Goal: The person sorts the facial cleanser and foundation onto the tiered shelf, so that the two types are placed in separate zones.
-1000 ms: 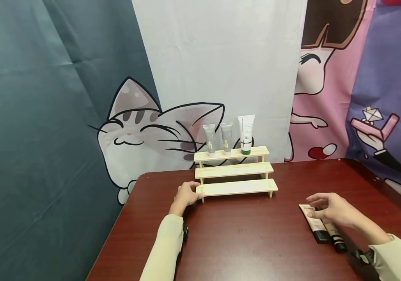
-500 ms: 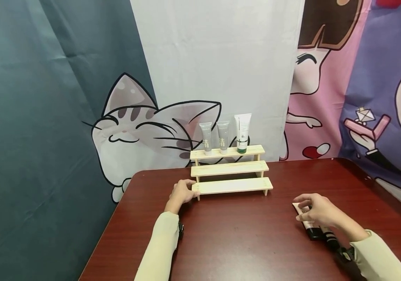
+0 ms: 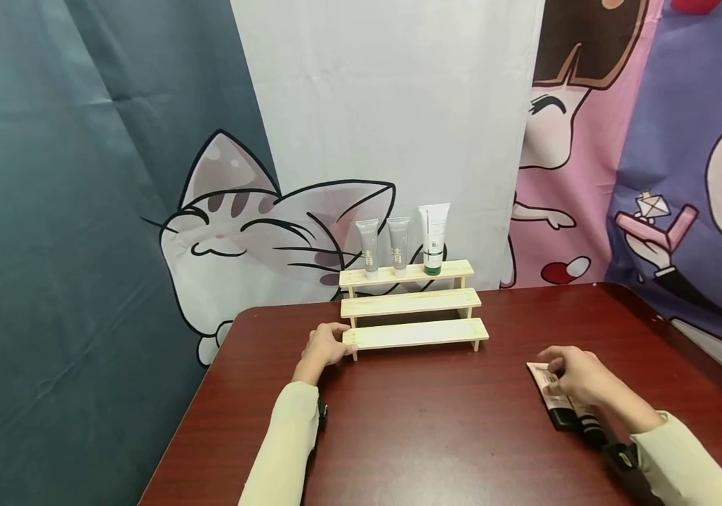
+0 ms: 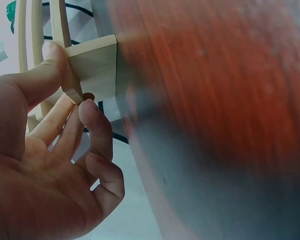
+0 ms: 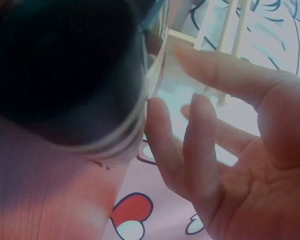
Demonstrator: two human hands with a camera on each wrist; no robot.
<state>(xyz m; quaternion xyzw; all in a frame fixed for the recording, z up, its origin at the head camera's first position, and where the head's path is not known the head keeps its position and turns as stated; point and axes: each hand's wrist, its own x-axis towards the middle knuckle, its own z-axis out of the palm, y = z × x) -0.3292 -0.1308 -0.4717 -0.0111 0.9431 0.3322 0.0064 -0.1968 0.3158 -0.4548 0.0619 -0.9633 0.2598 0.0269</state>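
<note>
My left hand (image 3: 325, 346) pinches the left end of the lowest shelf of a pale wooden three-step rack (image 3: 421, 332). The left wrist view shows the thumb on the shelf board (image 4: 71, 75), with fingers behind and below it. My right hand (image 3: 581, 377) is over two cosmetic tubes lying side by side, its fingers bent and parted. One is a flat beige tube (image 3: 539, 376) with a black cap; the other is a slimmer tube (image 3: 591, 422) with dark bands, partly hidden by the hand. A dark cap (image 5: 65, 65) looms blurred beside the fingertips in the right wrist view.
On the rack's top step stand two grey translucent tubes (image 3: 369, 249) (image 3: 398, 247) and a taller white tube (image 3: 433, 235) with a green cap. The rack is on a reddish-brown table (image 3: 424, 429), before a printed cartoon curtain (image 3: 411, 91).
The right hand has shifted slightly over the beige tube, its fingertips closer to it. My left hand keeps its pinch on the rack. The head view has swung slightly right.
</note>
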